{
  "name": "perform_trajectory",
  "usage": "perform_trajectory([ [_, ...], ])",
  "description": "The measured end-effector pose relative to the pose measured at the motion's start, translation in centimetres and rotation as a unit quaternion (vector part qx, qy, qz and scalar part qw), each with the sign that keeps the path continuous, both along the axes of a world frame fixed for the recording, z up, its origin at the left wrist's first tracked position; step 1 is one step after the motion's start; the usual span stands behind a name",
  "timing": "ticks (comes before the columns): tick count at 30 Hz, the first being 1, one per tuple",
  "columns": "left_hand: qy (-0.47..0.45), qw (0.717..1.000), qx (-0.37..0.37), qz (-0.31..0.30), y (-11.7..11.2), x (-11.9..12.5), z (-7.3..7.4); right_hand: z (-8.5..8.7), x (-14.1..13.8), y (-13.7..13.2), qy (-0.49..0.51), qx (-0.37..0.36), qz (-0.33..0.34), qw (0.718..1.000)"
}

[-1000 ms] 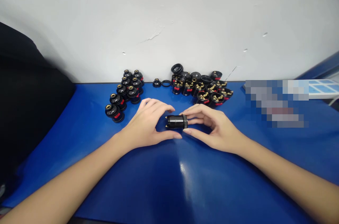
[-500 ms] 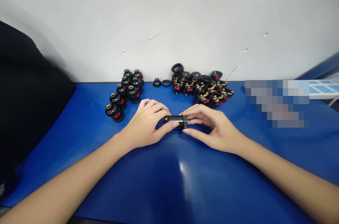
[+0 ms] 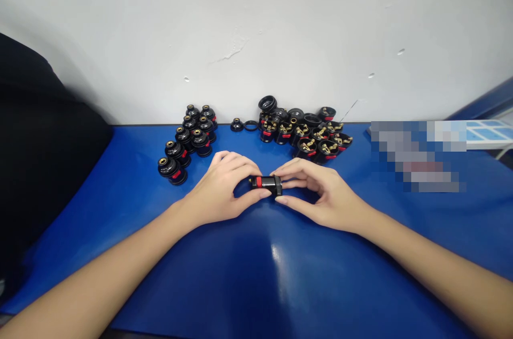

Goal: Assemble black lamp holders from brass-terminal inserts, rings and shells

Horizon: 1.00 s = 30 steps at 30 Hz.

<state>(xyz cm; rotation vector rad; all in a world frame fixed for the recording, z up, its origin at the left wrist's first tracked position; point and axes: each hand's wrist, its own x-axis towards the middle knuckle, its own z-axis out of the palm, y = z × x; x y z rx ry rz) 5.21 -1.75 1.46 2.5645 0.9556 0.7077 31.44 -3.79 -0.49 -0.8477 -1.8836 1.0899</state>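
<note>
A black lamp socket lies sideways between both hands, low over the blue table. Its red switch piece faces up and a bit of brass shows at its left end. My left hand grips the socket body between thumb and fingers. On the right end sits a black threaded ring, pinched by the fingertips of my right hand. Behind my left hand stand several capped sockets with brass-holed domed tops. Beyond my right hand are several uncapped sockets showing brass contacts inside.
A loose domed cap and a loose ring lie at the back of the blue table, against the white wall. A black covered object stands at left. A blurred patch hides something at right.
The socket has turned about its long axis, so its red switch piece now shows on top. Both hands keep nearly the same place and grip.
</note>
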Motion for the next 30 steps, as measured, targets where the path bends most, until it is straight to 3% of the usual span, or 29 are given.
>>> perform_trajectory([
  [12,-0.008,1.0,0.005,-0.009,0.05,0.0,-0.15,-0.03,-0.09,-0.05,0.02,-0.005,0.002,1.0],
  [19,-0.033,0.997,0.067,-0.015,0.12,-0.1,-0.33,-0.21,0.03,0.09,0.04,-0.036,-0.004,0.999],
  [26,-0.024,1.0,-0.002,-0.011,0.11,-0.22,-0.23,-0.11,-0.08,-0.01,0.035,-0.028,0.001,0.999],
  [30,-0.04,0.999,0.001,-0.02,0.32,-0.28,-0.3,-0.18,0.06,-0.03,0.025,-0.019,0.002,1.0],
])
